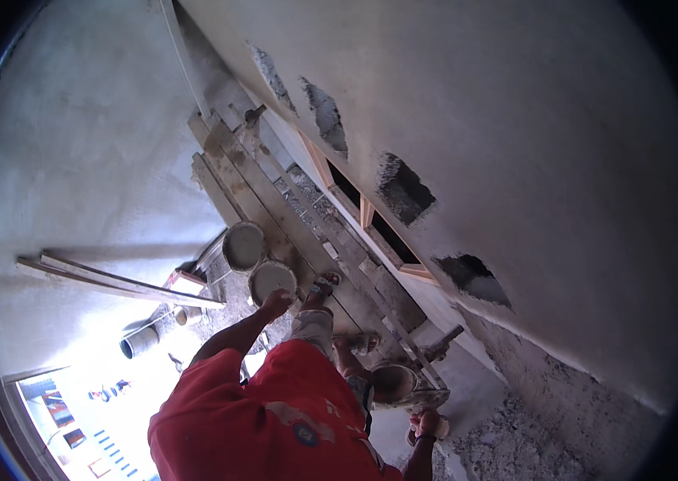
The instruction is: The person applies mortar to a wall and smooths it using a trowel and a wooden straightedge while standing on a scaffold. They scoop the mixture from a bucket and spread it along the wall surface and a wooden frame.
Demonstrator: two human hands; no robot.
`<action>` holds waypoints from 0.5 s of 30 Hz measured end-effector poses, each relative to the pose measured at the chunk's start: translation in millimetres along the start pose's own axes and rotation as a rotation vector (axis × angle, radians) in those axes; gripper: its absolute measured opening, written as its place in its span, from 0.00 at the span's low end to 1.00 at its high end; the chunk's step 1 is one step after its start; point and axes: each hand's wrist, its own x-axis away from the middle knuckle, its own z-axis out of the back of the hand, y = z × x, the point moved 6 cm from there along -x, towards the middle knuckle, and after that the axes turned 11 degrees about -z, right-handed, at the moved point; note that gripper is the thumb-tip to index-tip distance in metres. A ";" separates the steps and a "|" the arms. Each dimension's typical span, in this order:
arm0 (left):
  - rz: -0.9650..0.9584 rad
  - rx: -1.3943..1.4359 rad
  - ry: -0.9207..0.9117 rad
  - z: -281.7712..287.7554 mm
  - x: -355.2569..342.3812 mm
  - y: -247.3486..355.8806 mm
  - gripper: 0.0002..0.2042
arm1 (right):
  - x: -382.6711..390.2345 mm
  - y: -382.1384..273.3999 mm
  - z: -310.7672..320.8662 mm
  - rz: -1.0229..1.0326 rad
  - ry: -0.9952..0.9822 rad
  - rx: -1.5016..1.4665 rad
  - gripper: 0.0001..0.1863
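Note:
My left hand (277,303) is at the near rim of a bucket of grey wet mix (269,280) on the scaffold planks, its fingers curled; what they grip is unclear. A second filled bucket (244,245) stands just beyond it. My right hand (426,423) is low at the right, closed round part of a pale, flattish object (440,430) that I cannot make out. Another bucket (391,383) sits above it at the plank edge, partly behind my body. My sandalled feet (325,282) are on the planks.
The scaffold planks (219,184) run along a plastered wall (563,192) with rough holes (405,187) and wood-framed openings (391,244). Long boards (123,280) lean at the left wall. A plank end juts out at lower right. Below lie rubble (539,441), containers (139,343) and a bright opening.

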 end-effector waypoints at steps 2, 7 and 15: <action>0.007 0.054 0.023 18.1 -1.5 0.4 0.22 | 0.9 -0.1 -23.4 -0.015 -0.010 0.067 0.07; -0.007 0.185 0.043 50.9 -32.8 4.5 0.22 | 20.8 -17.7 -91.3 -0.051 -0.036 0.182 0.06; -0.522 -0.354 0.074 32.9 -126.6 -26.6 0.15 | 11.7 -111.7 -246.5 0.071 -0.274 0.476 0.13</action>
